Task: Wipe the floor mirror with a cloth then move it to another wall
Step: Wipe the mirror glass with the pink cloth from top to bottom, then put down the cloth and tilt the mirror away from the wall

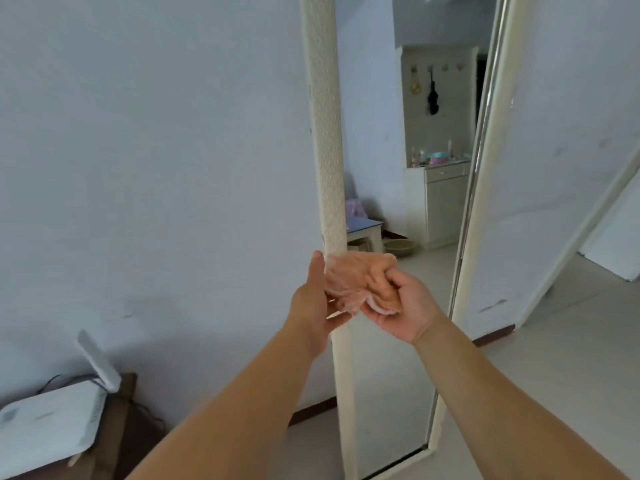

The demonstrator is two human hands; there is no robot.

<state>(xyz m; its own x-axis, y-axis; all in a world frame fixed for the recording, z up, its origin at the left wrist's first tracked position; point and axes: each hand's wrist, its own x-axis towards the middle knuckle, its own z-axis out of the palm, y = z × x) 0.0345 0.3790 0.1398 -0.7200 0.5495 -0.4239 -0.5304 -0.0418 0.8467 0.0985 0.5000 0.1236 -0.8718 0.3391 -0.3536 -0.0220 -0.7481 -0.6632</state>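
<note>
Item, right hand (398,303): fingers (379,277) curled shut around one end of a peach-pink cloth (349,282), palm turned up, wrist below and to the right. Item, left hand (313,299): fingers flat and nearly straight, thumb raised, palm pressed against the cloth's left side; whether it pinched the fabric could not be told. The cloth was bunched between the two hands, its frayed edge hanging down in the gap. Both bare forearms reached up from the lower edge of the view.

Item, floor mirror (398,368): tall, cream-framed, standing on the pale floor and leaning against the white wall (156,150) directly behind the hands. The cloth was held in front of its left frame edge (327,150), which bore a dotted, embossed pattern; contact with the frame could not be judged. The glass reflected a cream cabinet, wall hooks, a small stool and a green basin.

Item, white box-shaped device (45,420): lower left, on a brown stand, with a dark cable trailing. A doorway (602,237) opened at the far right.
</note>
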